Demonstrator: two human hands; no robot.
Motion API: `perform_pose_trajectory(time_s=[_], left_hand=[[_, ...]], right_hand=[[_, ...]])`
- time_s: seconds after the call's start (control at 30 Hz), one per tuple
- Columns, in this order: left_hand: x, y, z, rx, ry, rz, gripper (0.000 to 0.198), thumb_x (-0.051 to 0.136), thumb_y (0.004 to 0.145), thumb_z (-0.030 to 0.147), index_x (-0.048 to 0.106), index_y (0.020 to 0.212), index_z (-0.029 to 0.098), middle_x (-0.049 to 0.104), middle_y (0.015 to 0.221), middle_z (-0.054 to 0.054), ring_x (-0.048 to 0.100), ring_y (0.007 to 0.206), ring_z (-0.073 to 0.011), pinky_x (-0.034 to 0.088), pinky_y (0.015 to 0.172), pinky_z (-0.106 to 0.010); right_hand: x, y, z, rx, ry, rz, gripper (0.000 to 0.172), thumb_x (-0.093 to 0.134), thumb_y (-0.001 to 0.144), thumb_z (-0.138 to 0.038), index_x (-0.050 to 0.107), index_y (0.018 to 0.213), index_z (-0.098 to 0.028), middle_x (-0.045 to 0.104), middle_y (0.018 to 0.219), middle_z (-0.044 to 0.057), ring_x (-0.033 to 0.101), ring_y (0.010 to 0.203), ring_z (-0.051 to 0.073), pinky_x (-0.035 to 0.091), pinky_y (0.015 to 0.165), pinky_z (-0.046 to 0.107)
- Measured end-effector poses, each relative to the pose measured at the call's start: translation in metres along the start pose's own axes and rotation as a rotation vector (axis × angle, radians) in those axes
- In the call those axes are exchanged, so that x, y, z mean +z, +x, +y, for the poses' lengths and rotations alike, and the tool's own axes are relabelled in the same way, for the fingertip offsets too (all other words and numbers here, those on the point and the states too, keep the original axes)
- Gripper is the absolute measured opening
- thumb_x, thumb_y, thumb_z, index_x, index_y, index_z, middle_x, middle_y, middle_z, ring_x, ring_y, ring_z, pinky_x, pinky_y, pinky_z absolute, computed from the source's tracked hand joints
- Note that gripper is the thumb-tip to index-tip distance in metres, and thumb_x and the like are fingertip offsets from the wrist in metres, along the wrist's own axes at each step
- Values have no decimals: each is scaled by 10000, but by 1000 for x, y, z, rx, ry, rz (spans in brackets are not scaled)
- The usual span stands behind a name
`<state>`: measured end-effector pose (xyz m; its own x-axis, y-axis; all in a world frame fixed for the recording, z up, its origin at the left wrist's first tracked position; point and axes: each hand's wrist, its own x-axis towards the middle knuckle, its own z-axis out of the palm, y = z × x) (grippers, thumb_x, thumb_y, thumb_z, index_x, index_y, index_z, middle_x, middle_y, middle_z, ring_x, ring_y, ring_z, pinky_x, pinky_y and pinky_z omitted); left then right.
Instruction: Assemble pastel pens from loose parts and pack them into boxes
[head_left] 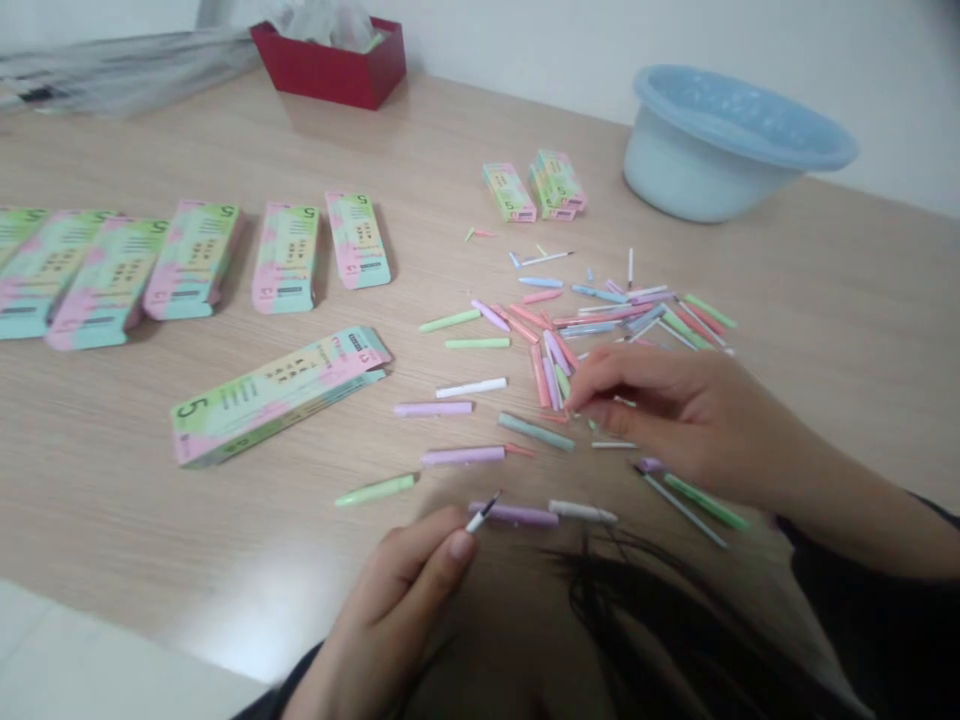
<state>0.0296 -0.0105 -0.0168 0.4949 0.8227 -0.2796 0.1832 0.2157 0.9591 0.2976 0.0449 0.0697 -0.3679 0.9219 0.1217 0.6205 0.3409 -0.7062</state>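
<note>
My left hand (409, 585) pinches a pen refill (480, 515), white with a dark, pointed tip, between thumb and index finger. Just beyond it lie a purple pen barrel (517, 515) and a whitish pen part (583, 512) on the table. My right hand (667, 410) is over the near edge of a pile of pen parts (600, 318), its thumb and fingertips closed together. What those fingertips hold, if anything, cannot be made out. Beside that wrist are a thin white refill (686, 508) and a green barrel (705, 500).
An open pastel pen box (277, 395) lies at the left, with a row of similar boxes (285, 257) behind it. Small stacked boxes (559, 182), a blue basin (697, 180) and a red tray (330, 72) stand farther back. Dark hair (660, 600) hangs into view below.
</note>
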Motion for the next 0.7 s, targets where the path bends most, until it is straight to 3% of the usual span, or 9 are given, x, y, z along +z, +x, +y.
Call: perform_pose_trajectory(time_s=[0.1, 0.27, 0.47, 0.63, 0.7], left_hand=[[3, 1, 5, 84, -16, -74, 440, 468, 1028, 461, 537, 691, 187, 516, 698, 7, 437, 660, -147, 409, 649, -259], [11, -3, 11, 109, -16, -100, 413, 451, 1033, 374, 412, 658, 203, 372, 680, 35, 351, 651, -134, 343, 639, -265], [18, -12, 17, 119, 5, -146, 366, 439, 1027, 380, 462, 709, 202, 389, 692, 32, 377, 675, -143, 331, 642, -278], [25, -18, 23, 104, 55, -170, 330, 433, 1026, 388, 552, 797, 182, 494, 754, 4, 457, 753, -167, 372, 704, -291], [27, -19, 23, 115, 42, -179, 321, 435, 1028, 370, 544, 787, 187, 476, 739, 12, 443, 735, -161, 369, 700, -288]], right_hand=[[17, -13, -29, -85, 109, -77, 175, 590, 916, -65, 700, 916, -200, 710, 889, -9, 656, 837, 106, 490, 755, 214], [27, -27, -47, -126, 67, -61, 186, 580, 924, -46, 687, 922, -197, 687, 905, -9, 644, 867, 103, 489, 794, 217], [29, -42, -57, -115, -28, -24, 200, 548, 958, -110, 685, 907, -246, 700, 897, 17, 660, 856, 162, 519, 780, 296], [38, -54, -61, -110, -29, -41, 251, 541, 929, -93, 721, 900, -264, 703, 856, 17, 669, 818, 171, 526, 721, 306], [40, -60, -61, -79, -12, -34, 245, 553, 942, -118, 737, 980, -275, 706, 861, 12, 674, 824, 171, 537, 741, 306]])
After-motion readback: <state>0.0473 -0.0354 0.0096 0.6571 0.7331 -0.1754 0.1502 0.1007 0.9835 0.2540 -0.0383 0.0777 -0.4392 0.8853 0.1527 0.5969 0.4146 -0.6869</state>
